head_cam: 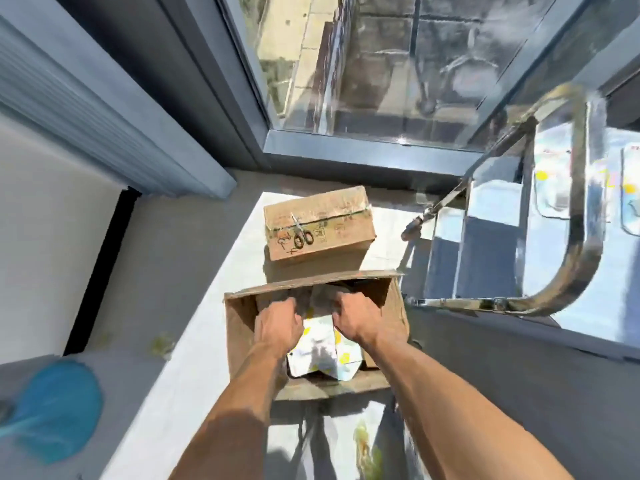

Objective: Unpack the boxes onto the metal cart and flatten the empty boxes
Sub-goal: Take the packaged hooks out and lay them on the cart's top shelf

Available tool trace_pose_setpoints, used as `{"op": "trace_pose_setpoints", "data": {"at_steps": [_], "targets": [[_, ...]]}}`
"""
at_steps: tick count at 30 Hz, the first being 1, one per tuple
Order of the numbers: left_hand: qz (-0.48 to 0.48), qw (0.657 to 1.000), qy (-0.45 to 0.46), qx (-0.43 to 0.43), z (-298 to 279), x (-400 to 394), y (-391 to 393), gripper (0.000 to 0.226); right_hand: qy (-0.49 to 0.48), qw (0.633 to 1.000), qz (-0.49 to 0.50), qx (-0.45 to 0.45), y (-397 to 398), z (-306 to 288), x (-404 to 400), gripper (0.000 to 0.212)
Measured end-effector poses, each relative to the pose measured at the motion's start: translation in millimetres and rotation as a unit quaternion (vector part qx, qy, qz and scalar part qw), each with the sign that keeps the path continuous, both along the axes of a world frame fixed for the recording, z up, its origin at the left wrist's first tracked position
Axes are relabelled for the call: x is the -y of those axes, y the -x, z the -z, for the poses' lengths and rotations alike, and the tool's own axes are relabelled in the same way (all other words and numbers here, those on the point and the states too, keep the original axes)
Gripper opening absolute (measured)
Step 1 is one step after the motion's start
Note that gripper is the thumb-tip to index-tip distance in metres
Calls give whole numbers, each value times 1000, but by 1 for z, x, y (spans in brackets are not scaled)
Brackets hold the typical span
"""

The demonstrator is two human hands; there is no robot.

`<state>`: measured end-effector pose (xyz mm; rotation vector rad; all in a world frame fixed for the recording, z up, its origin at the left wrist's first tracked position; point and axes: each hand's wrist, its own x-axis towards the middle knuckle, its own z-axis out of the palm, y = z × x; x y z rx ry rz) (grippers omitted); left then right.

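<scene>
Both hands down inside the open cardboard box [313, 341] on the floor: left hand [277, 322] and right hand [356, 318] curled at either side of a stack of white pouches [320, 351] with yellow spots. Fingertips buried among the packs, so exact hold hard to tell; apparently gripping the stack from both flanks.

Pouches likely light, soft and slick, prone to buckle and slide apart if lifted by the top alone. Better gripped low on both sides and squeezed together, or scooped from beneath. Box walls thin and floppy, far flap raised; liable to catch wrists on the way out.

Just beyond, a sealed cardboard box [318, 225], still taped, with scissors [300, 233] lying on its lid; worth avoiding a knock. Metal cart [568, 209] near on the right, its curved handle between box and shelf, similar packs already on it. Open room mostly straight up, then rightward over the handle. Window frame and wall close behind; a blue object [59, 410] on the floor well to the left.
</scene>
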<state>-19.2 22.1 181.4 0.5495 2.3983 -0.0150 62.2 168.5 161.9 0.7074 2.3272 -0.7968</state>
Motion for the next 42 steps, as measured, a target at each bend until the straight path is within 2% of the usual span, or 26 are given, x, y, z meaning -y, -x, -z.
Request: {"op": "trace_pose_setpoints", "data": {"at_steps": [4, 8, 12, 14, 16, 18, 20, 21, 23, 26, 27, 28, 29, 31, 33, 36, 38, 42], "targets": [[-49, 991, 74, 101, 103, 22, -20, 33, 45, 993, 38, 100, -21, 98, 28, 23], [-137, 985, 56, 93, 179, 33, -28, 43, 75, 978, 112, 158, -35, 177, 49, 31], [-254, 959, 50, 116, 243, 41, -36, 47, 80, 971, 165, 153, -46, 235, 66, 28], [-295, 945, 46, 136, 263, 45, -46, 53, 93, 963, 185, 172, -55, 251, 74, 27], [-329, 938, 14, 107, 272, 51, -53, 60, 110, 952, 205, 199, -62, 260, 80, 28], [-342, 939, -5, 47, 274, 56, -52, 54, 118, 943, 227, 214, -66, 264, 84, 30], [-330, 943, -14, 38, 272, 59, -50, 38, 137, 926, 262, 236, -67, 261, 86, 31], [-341, 938, -30, 51, 270, 58, -49, 29, 156, 907, 302, 248, -66, 256, 87, 33], [-394, 915, -65, 63, 266, 54, -44, 19, 205, 846, 419, 257, -64, 249, 89, 32], [-509, 855, -78, 64, 259, 49, -39, 19, 280, 735, 572, 236, -48, 234, 93, 29], [-541, 832, -91, 86, 257, 47, -39, 20, 300, 709, 603, 211, -41, 230, 94, 33], [-547, 824, -93, 118, 255, 45, -40, 22, 306, 692, 627, 182, -36, 227, 93, 36], [-536, 824, -89, 158, 251, 43, -41, 25, 293, 690, 643, 156, -31, 225, 91, 38], [-507, 837, -69, 194, 248, 43, -47, 28, 229, 726, 637, 122, -27, 223, 82, 27], [-487, 858, -38, 162, 243, 46, -52, 30, 144, 778, 600, 118, -30, 221, 72, 7], [-434, 896, -34, 90, 241, 51, -49, 37, 43, 820, 556, 130, -43, 223, 58, 22], [-411, 904, -54, 106, 249, 46, -42, 39, 15, 830, 538, 148, -53, 226, 53, 26], [-383, 909, -74, 146, 270, 23, -36, 39, -18, 823, 542, 171, -76, 233, 48, 31]]}}
